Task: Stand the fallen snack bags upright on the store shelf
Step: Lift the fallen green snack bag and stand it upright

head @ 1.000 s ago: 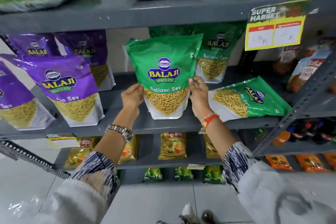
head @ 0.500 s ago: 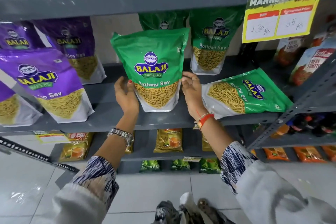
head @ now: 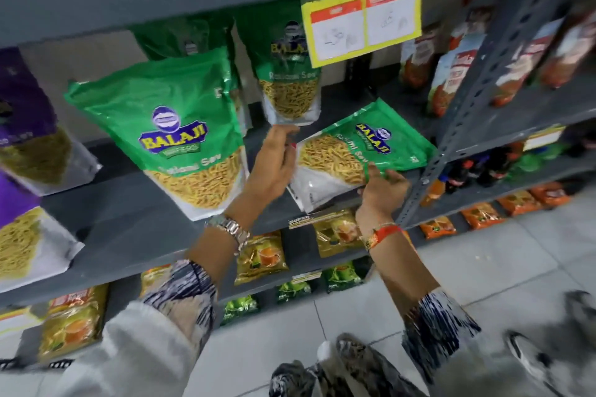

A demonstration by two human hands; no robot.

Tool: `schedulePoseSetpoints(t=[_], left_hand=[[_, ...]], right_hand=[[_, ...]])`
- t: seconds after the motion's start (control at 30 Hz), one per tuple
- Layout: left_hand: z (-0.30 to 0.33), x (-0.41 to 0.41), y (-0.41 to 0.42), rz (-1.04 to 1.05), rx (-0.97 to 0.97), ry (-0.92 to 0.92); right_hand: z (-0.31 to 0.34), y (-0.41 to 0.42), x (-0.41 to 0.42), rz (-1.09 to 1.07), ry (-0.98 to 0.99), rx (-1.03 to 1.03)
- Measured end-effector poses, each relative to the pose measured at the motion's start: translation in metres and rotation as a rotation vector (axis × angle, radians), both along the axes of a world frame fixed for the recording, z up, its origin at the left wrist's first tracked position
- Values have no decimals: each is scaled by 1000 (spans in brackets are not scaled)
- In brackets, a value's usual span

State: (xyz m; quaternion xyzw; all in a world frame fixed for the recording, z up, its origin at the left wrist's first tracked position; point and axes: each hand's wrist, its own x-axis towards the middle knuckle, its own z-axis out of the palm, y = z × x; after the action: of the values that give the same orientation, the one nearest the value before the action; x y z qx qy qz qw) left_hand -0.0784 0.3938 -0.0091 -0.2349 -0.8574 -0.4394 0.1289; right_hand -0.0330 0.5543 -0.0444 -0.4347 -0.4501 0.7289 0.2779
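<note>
Fallen bag point(head: 361, 151) | clamped in both grips: left point(head: 274, 164), right point(head: 383, 185) | upright bag point(head: 180, 135) just left

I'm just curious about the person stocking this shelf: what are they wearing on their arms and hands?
Both arms have sleeves with a dark blue-and-white streaked print, under pale outer fabric. The left hand has a silver metal wristwatch and red-painted nails. The right hand has a red-orange thread band at the wrist.

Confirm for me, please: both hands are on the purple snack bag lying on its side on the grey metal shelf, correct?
Not quite: in the head view both the left hand and right hand are on the green plastic snack bag lying on its side on the grey metal shelf.
</note>
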Motion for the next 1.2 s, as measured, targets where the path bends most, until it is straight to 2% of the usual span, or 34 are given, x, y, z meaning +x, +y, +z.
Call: schedulePoseSetpoints(t=[0.2,0.3,0.5,0.67,0.73,0.83,0.93,1.2], left_hand=[[-1,-80,45,99,-364,-386],[1,-102,58,38,-515,-513],[-3,-115,66,68,-157,-738],[2,-94,59,71,-141,-716],[3,-80,53,115,-173,-685],[-4,-60,40,231,-68,-670],[-6,-32,26,299,110,-673],[-2,55,-5,389,587,-744]], right_hand=[[-20,12,-1,133,-43,-242],[-17,16,3,271,-9,-205],[-21,27,6,374,2,-176],[-22,32,12,391,8,-155],[-17,31,15,334,4,-190],[-7,31,21,224,23,-283],[5,32,30,238,-7,-202],[47,18,71,340,140,110]])
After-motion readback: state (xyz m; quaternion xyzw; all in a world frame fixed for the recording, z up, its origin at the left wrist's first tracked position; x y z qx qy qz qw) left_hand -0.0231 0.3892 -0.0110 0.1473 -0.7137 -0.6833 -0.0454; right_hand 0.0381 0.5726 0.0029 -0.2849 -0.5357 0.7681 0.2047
